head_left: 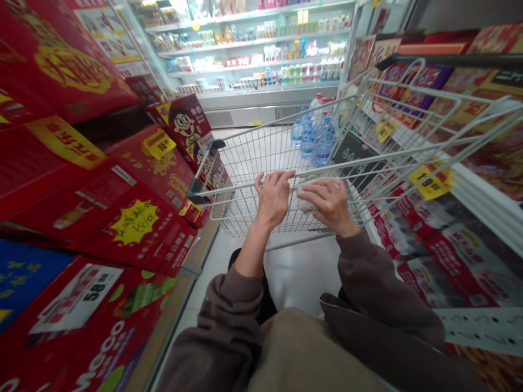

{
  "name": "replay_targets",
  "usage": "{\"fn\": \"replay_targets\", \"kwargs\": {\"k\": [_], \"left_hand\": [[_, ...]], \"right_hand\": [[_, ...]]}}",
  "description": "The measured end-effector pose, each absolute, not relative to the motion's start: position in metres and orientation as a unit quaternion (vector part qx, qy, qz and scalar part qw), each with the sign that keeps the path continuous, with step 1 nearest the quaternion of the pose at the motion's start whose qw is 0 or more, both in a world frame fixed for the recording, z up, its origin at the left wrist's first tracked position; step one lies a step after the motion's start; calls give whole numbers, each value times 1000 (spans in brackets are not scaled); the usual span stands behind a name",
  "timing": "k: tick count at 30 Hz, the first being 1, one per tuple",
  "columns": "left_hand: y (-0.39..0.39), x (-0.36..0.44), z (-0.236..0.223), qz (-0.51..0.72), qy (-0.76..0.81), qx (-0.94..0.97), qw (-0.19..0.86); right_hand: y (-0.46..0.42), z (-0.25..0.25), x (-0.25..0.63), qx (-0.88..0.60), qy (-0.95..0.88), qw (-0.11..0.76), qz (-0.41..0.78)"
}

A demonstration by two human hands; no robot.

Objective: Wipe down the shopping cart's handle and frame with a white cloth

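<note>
A wire shopping cart [245, 191] stands in front of me, its near top rail crossing under both hands. My left hand [273, 198] lies over that rail with its fingers bent round the wire. Just to the right, my right hand [329, 204] is closed on a crumpled whitish cloth [307, 202] and presses it at the rail. Part of the cloth is hidden under the fingers, and its exact kind is hard to make out. The two hands are close together but apart.
Red gift boxes [151, 228] with price tags are stacked along the left. Shelves with packaged goods [466, 256] line the right. Beyond the cart are bottled water packs [314, 139] on the floor and a lit refrigerated case [261, 100] at the back.
</note>
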State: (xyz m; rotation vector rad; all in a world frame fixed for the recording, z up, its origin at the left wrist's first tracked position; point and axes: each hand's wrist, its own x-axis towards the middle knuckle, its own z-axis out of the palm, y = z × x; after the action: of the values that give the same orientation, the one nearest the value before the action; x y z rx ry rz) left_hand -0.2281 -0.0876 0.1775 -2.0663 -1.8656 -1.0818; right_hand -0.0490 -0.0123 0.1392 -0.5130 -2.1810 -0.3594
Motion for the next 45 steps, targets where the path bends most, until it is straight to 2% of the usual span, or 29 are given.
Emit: {"fn": "replay_targets", "kwargs": {"k": [5, 11, 17, 24, 30, 45], "left_hand": [[-80, -216, 182, -353, -599, -716, 66], [-67, -209, 188, -330, -580, -741, 77], [-40, -182, 205, -289, -529, -793, 90], [-30, -162, 207, -307, -523, -793, 64], [-12, -151, 214, -278, -534, -796, 59], [8, -125, 225, -270, -537, -799, 13]], "right_hand": [[1, 140, -34, -231, -854, 439, -155], [3, 123, -9, -192, -893, 373, -163], [21, 141, 9, -229, -832, 460, -209], [23, 126, 26, -237, -844, 446, -179], [35, 141, 36, -257, -785, 526, -202], [60, 138, 76, -269, -803, 511, -146]]}}
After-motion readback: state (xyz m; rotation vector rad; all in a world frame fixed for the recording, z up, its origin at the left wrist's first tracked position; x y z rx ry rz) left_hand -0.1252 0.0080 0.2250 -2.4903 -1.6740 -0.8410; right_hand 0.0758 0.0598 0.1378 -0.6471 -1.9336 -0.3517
